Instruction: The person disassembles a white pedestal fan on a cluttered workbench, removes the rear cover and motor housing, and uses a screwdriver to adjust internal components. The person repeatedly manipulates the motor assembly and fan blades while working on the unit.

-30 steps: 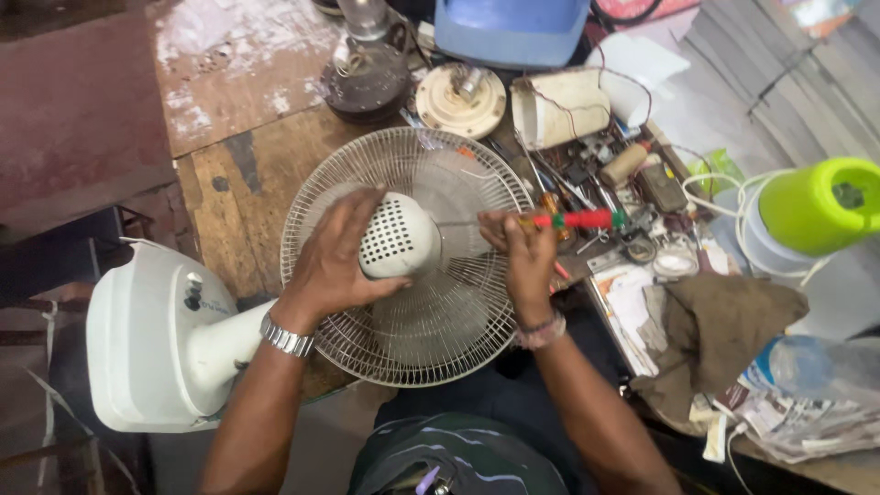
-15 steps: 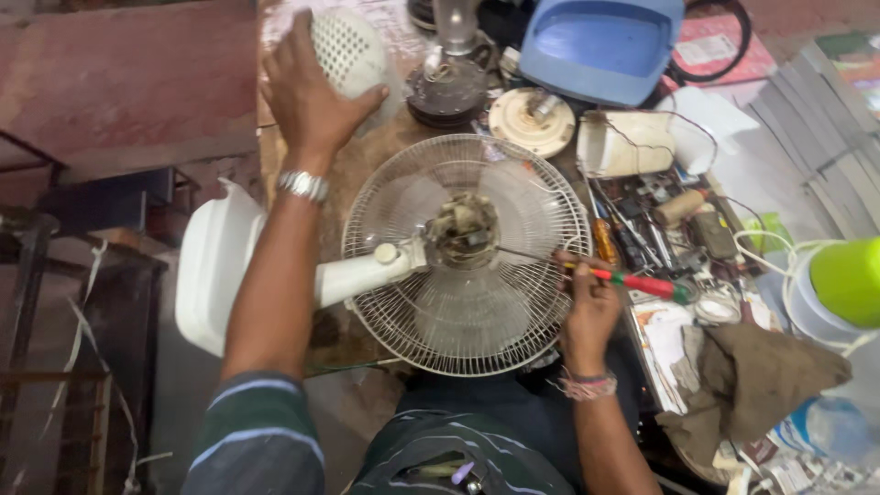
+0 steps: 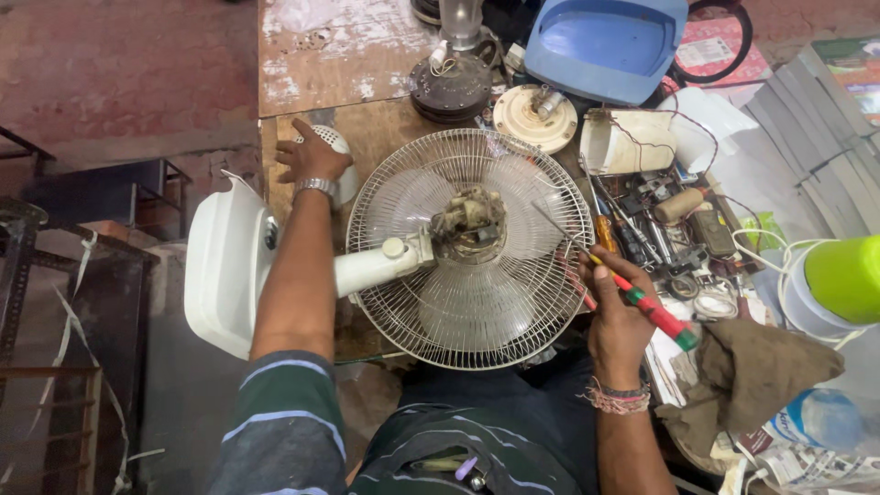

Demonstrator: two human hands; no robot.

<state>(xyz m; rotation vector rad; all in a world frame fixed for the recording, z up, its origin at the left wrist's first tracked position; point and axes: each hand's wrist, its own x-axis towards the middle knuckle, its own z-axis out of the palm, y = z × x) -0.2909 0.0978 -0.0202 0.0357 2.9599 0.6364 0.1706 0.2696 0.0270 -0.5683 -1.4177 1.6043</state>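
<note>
A worn wooden bench (image 3: pixel 367 137) fills the middle, its top at twelve o'clock flecked with white paint. Red brick floor (image 3: pixel 128 82) spreads from nine to eleven o'clock. A dark metal stool (image 3: pixel 110 188) stands at nine, a rusty metal frame (image 3: pixel 46 367) at seven. Grey slats (image 3: pixel 825 119) lie at two o'clock. Even daylight, soft shadows.

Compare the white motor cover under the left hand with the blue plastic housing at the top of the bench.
The white motor cover is small, domed and perforated; the blue housing is much larger, smooth and tray-shaped. The left hand rests on the cover, while nothing touches the housing. Both are plastic shells lying on the cluttered workbench.
</note>
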